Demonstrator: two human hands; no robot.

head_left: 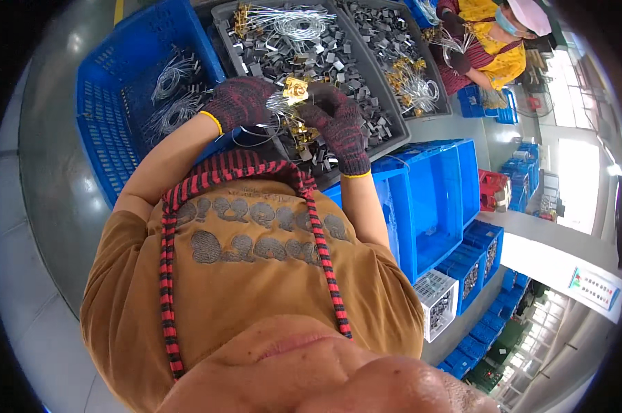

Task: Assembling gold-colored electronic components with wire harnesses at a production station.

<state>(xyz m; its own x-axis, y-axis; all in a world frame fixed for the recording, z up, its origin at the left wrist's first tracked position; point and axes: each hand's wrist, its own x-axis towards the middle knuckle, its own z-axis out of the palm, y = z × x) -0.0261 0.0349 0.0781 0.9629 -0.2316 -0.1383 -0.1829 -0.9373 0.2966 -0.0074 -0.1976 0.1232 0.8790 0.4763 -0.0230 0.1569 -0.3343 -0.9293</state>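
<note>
Both my hands wear dark knitted gloves with yellow cuffs and meet above a grey tray (pixel 223 34). My left hand (pixel 243 100) is closed around a bundle of thin silvery wires (pixel 278 107) with gold-coloured metal end pieces (pixel 296 91). Just to the right, my right hand (pixel 337 125) curls its fingers beside these ends; what lies in its fingers is hidden. Under the hands, many small dark grey blocks (pixel 335 62) fill the tray. More gold-coloured pieces (pixel 302 134) lie below the fingers, and a coil of silvery wires (pixel 300 24) rests at the tray's far end.
At my left, a blue crate (pixel 104 131) holds more wire coils (pixel 173 79). A second grey tray (pixel 443 96) of blocks and wires adjoins on the right. Nearer stand blue bins (pixel 431 206) and a white basket (pixel 435 292). A gloved co-worker (pixel 493 48) handles wires at far right.
</note>
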